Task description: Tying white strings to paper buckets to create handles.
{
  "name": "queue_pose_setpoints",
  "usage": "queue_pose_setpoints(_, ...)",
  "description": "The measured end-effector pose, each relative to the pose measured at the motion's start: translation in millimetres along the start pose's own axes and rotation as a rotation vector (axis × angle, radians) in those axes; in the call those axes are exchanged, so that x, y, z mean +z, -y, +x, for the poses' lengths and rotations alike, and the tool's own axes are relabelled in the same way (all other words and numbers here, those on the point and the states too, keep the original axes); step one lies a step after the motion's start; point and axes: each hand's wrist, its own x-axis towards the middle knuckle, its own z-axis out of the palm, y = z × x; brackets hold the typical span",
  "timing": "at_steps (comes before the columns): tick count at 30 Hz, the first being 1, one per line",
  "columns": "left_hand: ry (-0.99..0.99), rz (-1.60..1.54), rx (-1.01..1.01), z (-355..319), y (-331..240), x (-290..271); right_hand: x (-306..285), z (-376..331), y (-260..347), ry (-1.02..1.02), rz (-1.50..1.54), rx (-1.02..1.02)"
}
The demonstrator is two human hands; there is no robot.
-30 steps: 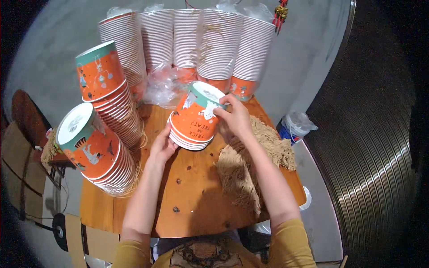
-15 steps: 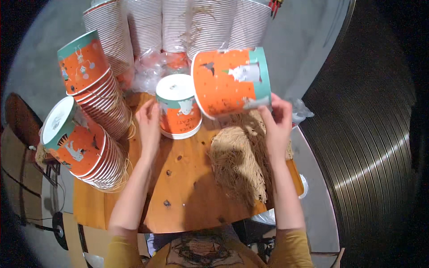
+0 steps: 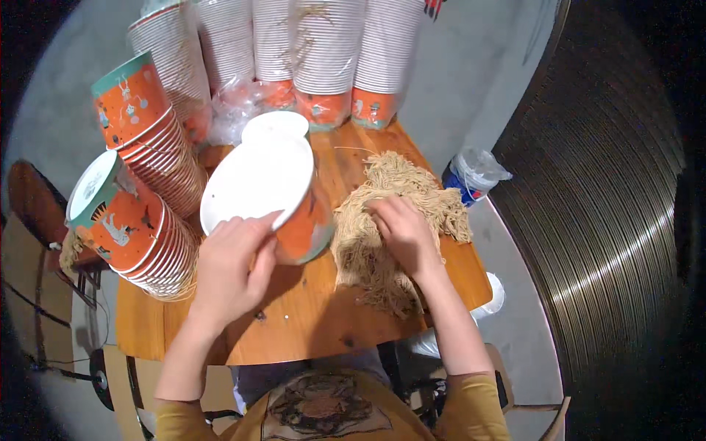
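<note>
An orange paper bucket (image 3: 303, 229) is tilted over the middle of the table, its white open mouth facing up and left. My left hand (image 3: 234, 266) grips the rim at its near side. Behind it another bucket (image 3: 276, 125) stands upside down, mostly hidden apart from its white base. To the right, a loose heap of tan string (image 3: 401, 176) covers part of the wood. My right hand (image 3: 404, 229) reaches into that heap, fingers pinched together on the string; how many strands they hold is too small to tell.
Two leaning stacks of upside-down orange buckets, a near one (image 3: 129, 224) and a farther one (image 3: 136, 110), carry loops of string at the left. Tall bagged bucket stacks (image 3: 323, 55) line the back beside crumpled clear plastic (image 3: 235, 103). A blue pail (image 3: 467, 176) stands beyond the right table edge.
The bucket has passed from my right hand to my left, moving left and turning its mouth upward. My right hand has come down to the string heap.
</note>
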Motion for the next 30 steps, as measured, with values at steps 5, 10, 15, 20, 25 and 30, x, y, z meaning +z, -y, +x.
queue_pose_setpoints(5,0.222,0.207,0.113,-12.6,-2.5,5.0,17.3,12.3,-17.8,0.096,-0.208,0.02)
queue_pose_setpoints(10,0.25,0.222,0.064,-18.4,0.1,6.0,12.0,20.0,-15.3,0.107,-0.168,-0.014)
queue_pose_setpoints(15,0.04,-0.01,-0.015,-19.0,-6.4,16.5,-11.5,19.3,10.6,-0.013,0.218,-0.14)
queue_pose_setpoints(20,0.164,-0.763,-0.306,-28.5,-34.9,31.7,-30.4,5.9,98.0,0.408,0.25,0.049)
queue_pose_setpoints(25,0.305,-1.073,-0.624,-56.8,-31.4,37.8,-28.9,-7.2,108.5,0.043,0.545,-0.138)
queue_pose_setpoints(30,0.179,-1.033,-0.45,-61.1,-32.7,32.9,-29.3,-4.9,116.1,0.125,0.519,-0.218)
